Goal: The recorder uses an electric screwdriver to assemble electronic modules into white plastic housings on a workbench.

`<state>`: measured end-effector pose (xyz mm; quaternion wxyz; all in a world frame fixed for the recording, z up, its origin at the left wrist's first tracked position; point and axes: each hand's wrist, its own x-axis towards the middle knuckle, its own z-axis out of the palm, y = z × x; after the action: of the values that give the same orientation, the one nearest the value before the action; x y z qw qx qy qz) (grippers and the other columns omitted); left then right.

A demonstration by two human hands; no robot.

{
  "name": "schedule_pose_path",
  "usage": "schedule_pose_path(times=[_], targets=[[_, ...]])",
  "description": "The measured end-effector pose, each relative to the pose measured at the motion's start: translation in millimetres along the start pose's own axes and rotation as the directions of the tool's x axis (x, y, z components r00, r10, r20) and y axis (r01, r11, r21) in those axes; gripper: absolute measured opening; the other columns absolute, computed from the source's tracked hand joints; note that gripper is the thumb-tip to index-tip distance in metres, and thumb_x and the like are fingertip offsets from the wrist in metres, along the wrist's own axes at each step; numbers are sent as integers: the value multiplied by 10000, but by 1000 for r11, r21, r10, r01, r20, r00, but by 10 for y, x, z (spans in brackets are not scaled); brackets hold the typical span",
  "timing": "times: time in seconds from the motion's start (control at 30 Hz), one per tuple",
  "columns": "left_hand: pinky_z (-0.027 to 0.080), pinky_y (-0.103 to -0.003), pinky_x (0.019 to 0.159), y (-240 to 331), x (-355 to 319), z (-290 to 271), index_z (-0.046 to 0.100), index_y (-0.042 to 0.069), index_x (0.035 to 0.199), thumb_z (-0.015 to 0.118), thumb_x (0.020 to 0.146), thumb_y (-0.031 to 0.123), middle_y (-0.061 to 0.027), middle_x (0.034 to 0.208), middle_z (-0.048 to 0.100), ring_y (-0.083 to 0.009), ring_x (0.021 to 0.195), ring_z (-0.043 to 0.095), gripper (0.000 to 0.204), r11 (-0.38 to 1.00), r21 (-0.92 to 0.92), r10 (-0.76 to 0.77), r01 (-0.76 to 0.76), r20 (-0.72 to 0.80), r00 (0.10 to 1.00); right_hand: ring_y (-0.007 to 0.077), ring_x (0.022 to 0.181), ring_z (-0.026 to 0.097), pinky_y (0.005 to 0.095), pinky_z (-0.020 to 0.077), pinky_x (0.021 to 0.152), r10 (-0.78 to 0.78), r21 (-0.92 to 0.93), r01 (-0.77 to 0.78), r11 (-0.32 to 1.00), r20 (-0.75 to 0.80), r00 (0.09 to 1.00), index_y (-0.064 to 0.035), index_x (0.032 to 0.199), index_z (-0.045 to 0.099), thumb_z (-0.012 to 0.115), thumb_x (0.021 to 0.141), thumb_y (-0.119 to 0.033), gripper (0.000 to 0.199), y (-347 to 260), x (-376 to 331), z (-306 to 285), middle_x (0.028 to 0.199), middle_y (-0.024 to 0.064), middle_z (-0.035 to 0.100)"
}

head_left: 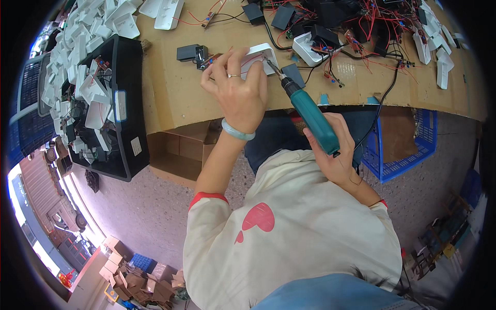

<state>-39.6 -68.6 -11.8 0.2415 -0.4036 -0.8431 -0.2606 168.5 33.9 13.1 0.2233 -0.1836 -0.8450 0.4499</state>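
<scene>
A green electric screwdriver lies in the grip of my right hand, slanting up and to the left. Its bit reaches into the right end of a white plastic housing on the cardboard-topped bench. My left hand holds this housing from the left with bent fingers, which cover much of it. Thin red wires show inside the shell. Just beyond my left fingertips lie a dark grey block and a small black part. A grey flat piece rests beside the screwdriver's nose.
A black crate heaped with white shells stands at the left. Red-wired circuit boards and black boxes crowd the far right of the bench. A black cable hangs over its front edge, above a blue basket. Below sits an open carton.
</scene>
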Motion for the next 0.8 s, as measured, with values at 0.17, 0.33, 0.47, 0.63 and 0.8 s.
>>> schedule_pose_path(times=[0.17,0.33,0.47,0.63,0.8], targets=[[311,-523,1037,0,5,6,786,159,921,789,799,132,-17,1253,676,-315,1186,572,125,1000,6,10,-10,8,1000,263,919,625,313,514,827,28,-17,-27,999,65,997,32,1171,611,765,890,31,320,-20,0,-34,1092,163,609],[314,-526,1030,-3,5,17,784,153,917,786,795,129,-23,1251,675,-315,1181,571,124,1000,5,8,-8,2,1000,309,943,618,341,513,842,9,-32,-6,999,86,996,27,1196,586,717,851,37,369,-69,-3,-51,1105,181,584],[318,-529,1017,1,7,16,781,151,911,781,789,122,-23,1252,673,-314,1173,571,125,1000,12,16,-16,2,1000,385,973,602,383,513,868,18,-28,-15,1000,110,994,23,1230,558,660,761,50,480,-104,3,-59,1116,205,561],[322,-531,1011,5,9,25,779,143,902,777,779,116,-26,1250,670,-314,1171,572,126,1000,18,22,-22,-5,1000,418,982,598,394,516,876,60,-52,-53,997,143,988,19,1244,553,636,719,73,534,-123,-29,-62,1127,218,561],[321,-536,1018,5,8,21,781,136,897,772,769,109,-31,1257,666,-316,1169,575,131,1000,18,22,-22,2,1000,427,979,603,397,523,864,6,-58,0,998,103,995,16,1236,553,641,712,83,536,-151,-3,-31,1122,224,557]])
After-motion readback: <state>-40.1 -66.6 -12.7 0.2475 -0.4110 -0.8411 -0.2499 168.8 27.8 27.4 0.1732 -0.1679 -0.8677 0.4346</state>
